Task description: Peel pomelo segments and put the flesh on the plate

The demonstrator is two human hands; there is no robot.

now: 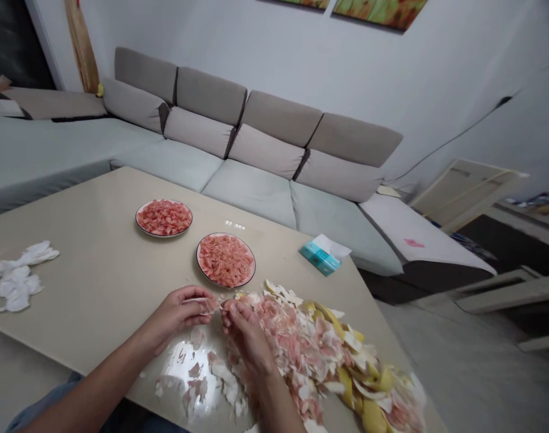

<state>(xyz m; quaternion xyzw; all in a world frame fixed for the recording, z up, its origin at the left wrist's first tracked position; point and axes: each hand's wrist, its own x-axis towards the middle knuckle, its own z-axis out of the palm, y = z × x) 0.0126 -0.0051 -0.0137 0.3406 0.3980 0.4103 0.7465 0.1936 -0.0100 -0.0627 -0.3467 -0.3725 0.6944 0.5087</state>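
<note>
My left hand (pixel 186 313) is closed around a pale pink piece of pomelo membrane (pixel 206 305), just in front of the nearer plate. My right hand (pixel 245 331) has its fingers pinched together at the right end of that piece; the fingertips hide what they grip. Close by on the right lies a large heap of pinkish pomelo membranes (pixel 296 343) mixed with yellow pomelo rind (pixel 368 385). Peeled pomelo flesh (pixel 225 260) fills the nearer plate (pixel 197 264). More pink flesh (pixel 164 216) is piled on the farther plate (pixel 139 227).
White scraps (pixel 229 385) lie on the table (pixel 98 258) below my hands. Crumpled tissues (pixel 19 282) are at the left, and a blue tissue box (pixel 322 255) stands near the right edge. A grey sofa (pixel 256 186) runs along the table's far side.
</note>
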